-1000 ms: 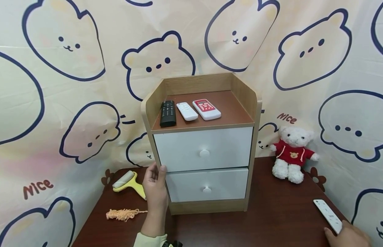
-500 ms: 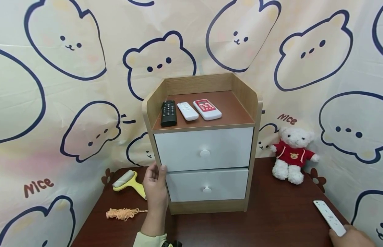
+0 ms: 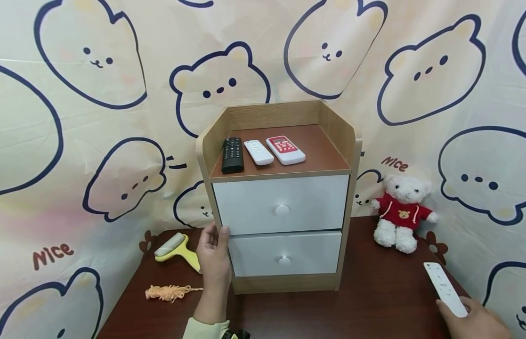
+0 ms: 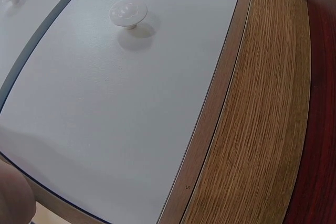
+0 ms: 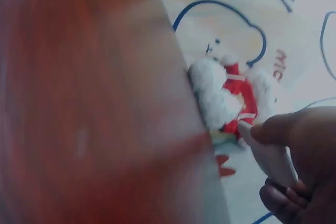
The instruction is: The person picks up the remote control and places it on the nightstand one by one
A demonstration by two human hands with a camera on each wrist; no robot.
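A small wooden drawer cabinet (image 3: 284, 283) with two white drawers stands on the dark table. My left hand (image 3: 214, 268) holds its left side edge, the thumb at the front and the fingers curled along the side. Only a fingertip (image 4: 14, 195) shows in the left wrist view, by the lower drawer (image 4: 121, 114). At the right, my right hand (image 3: 476, 320) grips the near end of a slim white remote control (image 3: 446, 288). In the right wrist view the thumb lies on the remote (image 5: 273, 156), with fingers beneath.
A black remote (image 3: 232, 155), a small white remote (image 3: 259, 153) and a red-and-white remote (image 3: 286, 150) lie on the cabinet top. A yellow lint roller (image 3: 180, 249) and orange yarn (image 3: 169, 293) lie left. A teddy bear (image 3: 402, 214) in red sits back right.
The right hand has taken hold of the white remote and lifted it, moving it slightly left and away from me. The left hand stays on the cabinet.
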